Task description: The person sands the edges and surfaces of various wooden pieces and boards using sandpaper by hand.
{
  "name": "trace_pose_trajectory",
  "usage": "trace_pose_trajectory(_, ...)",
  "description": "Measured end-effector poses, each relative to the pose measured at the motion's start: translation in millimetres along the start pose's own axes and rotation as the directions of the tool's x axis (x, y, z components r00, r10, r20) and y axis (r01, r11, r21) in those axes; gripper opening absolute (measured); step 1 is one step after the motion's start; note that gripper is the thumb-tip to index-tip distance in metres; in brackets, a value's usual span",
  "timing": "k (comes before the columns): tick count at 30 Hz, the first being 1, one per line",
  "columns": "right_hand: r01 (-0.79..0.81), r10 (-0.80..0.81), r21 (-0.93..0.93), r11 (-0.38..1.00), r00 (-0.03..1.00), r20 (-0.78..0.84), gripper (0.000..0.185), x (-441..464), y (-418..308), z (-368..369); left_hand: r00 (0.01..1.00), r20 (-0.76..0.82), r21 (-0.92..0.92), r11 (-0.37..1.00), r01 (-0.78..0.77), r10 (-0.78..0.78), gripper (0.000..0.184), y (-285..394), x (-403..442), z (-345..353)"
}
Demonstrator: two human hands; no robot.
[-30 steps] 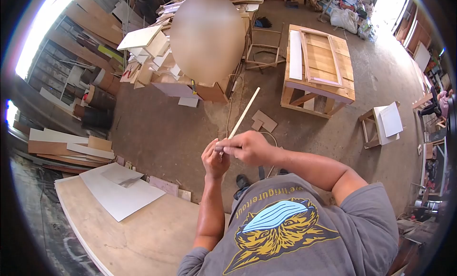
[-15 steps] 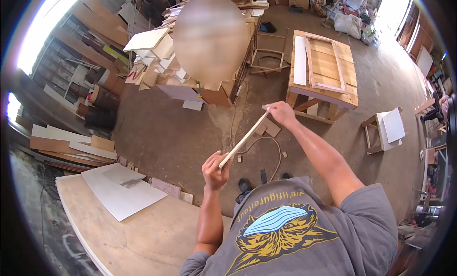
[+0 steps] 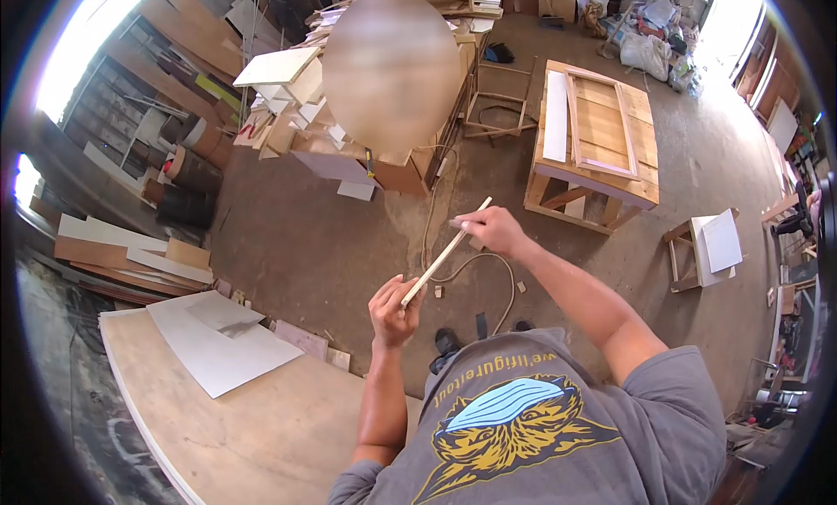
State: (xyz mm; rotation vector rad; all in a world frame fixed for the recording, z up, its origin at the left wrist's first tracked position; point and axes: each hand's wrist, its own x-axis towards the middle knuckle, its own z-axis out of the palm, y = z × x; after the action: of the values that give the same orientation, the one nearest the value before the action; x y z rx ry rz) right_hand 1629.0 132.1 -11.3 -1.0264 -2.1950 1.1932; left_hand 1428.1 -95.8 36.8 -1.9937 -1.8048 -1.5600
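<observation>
A thin pale wooden strip slants up and away in front of my body. Its near end is in the closed fingers of my left hand. Close to the strip's far end, my right hand is pinched around a small greyish flat piece that lies against the strip. That piece is too small to identify. The strip's far tip sticks out beyond my right hand.
A wooden worktable bearing a frame stands ahead right, with a small stool nearer. A cluttered bench is ahead. At left is a curved board carrying a white sheet. A hose loops across the floor.
My right hand has slid from the strip's far end a little toward me and left, uncovering the tip. My left hand keeps its hold in nearly the same place.
</observation>
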Motion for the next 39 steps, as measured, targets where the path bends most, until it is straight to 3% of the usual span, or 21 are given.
trace_pose_trajectory(3,-0.079,0.078,0.098,0.992,0.997,0.016,0.032,7.0,5.4,-2.1,1.0,-0.017,0.004,1.0,-0.011,0.011,0.012,-1.2,0.0,-0.9)
trace_pose_trajectory(4,-0.099,0.099,-0.027,0.995,0.995,-0.007,0.032,14.8,13.3,-13.0,1.0,-0.011,0.004,1.0,-0.017,0.017,0.012,0.6,0.8,-3.1)
trace_pose_trajectory(7,-0.226,0.223,-0.087,0.97,0.974,-0.04,0.031,22.3,40.4,-28.8,1.0,0.017,-0.004,1.0,-0.023,0.023,0.012,2.4,0.0,-4.5)
trace_pose_trajectory(11,-0.025,0.013,-0.144,0.989,0.997,-0.079,0.033,-6.0,-10.0,-3.0,1.0,0.016,0.014,1.0,-0.011,0.011,0.011,-1.0,0.5,0.4)
trace_pose_trajectory(18,-0.228,0.203,-0.172,0.958,0.968,-0.151,0.031,10.3,22.8,-26.0,1.0,0.016,-0.021,1.0,-0.009,0.009,0.011,6.1,3.7,-5.7)
trace_pose_trajectory(23,-0.202,0.189,-0.114,0.973,0.975,-0.116,0.032,-14.3,-38.4,-15.4,1.0,-0.021,-0.024,1.0,-0.011,0.011,0.012,3.7,3.7,-0.3)
trace_pose_trajectory(24,-0.145,0.132,-0.071,0.987,0.978,-0.159,0.032,-7.9,-19.8,-12.1,1.0,-0.015,-0.027,1.0,-0.009,0.009,0.012,5.0,4.6,-1.3)
trace_pose_trajectory(28,-0.292,0.271,-0.124,0.948,0.948,-0.167,0.032,8.6,1.0,-36.2,1.0,0.009,-0.026,1.0,-0.016,0.017,0.011,6.9,6.0,-5.0)
trace_pose_trajectory(31,-0.077,0.068,-0.083,0.994,0.992,-0.109,0.031,-0.2,-11.3,-21.3,1.0,-0.026,-0.008,1.0,-0.009,0.009,0.011,7.4,8.7,-5.3)
trace_pose_trajectory(36,-0.138,0.131,-0.045,0.989,0.983,-0.126,0.034,6.6,-4.8,-28.3,0.999,-0.024,-0.056,0.998,0.022,-0.023,0.012,9.4,8.0,-11.6)
trace_pose_trajectory(39,-0.159,0.145,-0.045,0.986,0.964,-0.223,0.033,18.4,24.7,-42.0,0.999,-0.048,-0.053,0.999,0.007,-0.01,0.011,8.7,4.8,-15.5)
